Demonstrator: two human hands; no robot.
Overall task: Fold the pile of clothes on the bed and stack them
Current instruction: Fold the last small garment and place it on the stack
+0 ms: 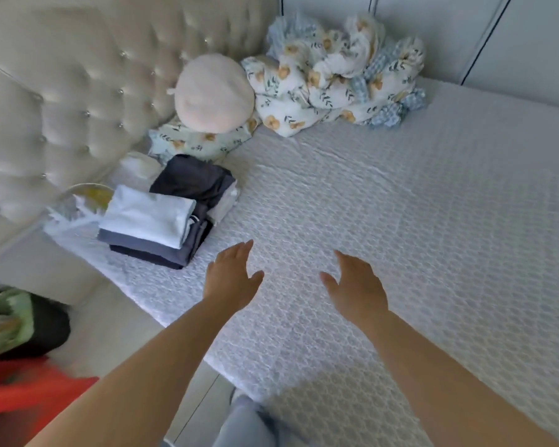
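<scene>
Hovering over bare mattress (384,221), lower centre | left hand (231,275) and right hand (357,287) fingers spread, holding nothing | folded stack (157,225) left of centre, near mattress edge | risk: a nudge could topple it floorward

bed cover (400,204), centre: showing white quilted matt cloth | headboard (62,91), upper left: gleaming tufted satiny upholstery | folded clothes (155,227), left: lying smooth, matt | cushion (213,91): looking fuzzy
</scene>
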